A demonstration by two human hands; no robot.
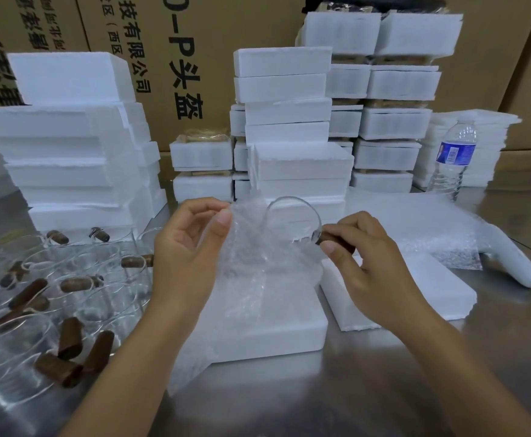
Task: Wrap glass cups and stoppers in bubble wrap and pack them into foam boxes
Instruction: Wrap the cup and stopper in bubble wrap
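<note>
Pinching only the stopper [336,240], right hand [368,266] may drop the glass cup [292,220] between hands; left hand [188,247] pinches bubble wrap [251,266].

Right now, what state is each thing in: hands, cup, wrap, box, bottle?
Wrap: open, draped over the box.
Cup: held up, partly in the wrap, not yet covered.
Left hand: fingers pinch the wrap's edge.
Right hand: fingers pinch the brown piece at the cup's rim.
Loose cups: unwrapped, on the table.
Bottle: upright.
</note>
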